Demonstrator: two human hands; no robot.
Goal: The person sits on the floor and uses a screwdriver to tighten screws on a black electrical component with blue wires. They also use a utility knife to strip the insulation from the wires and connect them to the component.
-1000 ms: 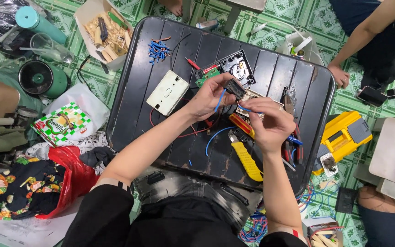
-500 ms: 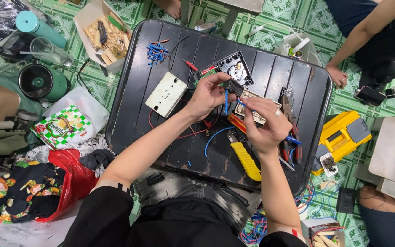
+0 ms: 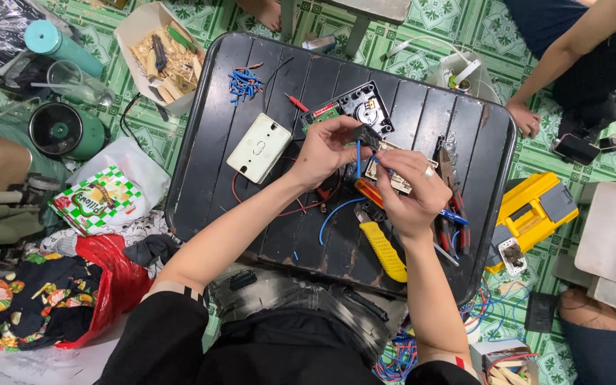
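Since a second ago both hands have drawn closer over the black slatted tray (image 3: 251,214): the left hand (image 3: 326,150) pinches a small black switch part (image 3: 366,135), while the right hand (image 3: 409,187) pinches the thin blue wire (image 3: 358,158) beside it, above the yellow utility knife (image 3: 385,251).

Black slatted tray-table (image 3: 208,164) on green patterned floor (image 3: 408,60) — white switch plate (image 3: 259,147), blue wire bits (image 3: 242,82), yellow utility knife (image 3: 384,249)
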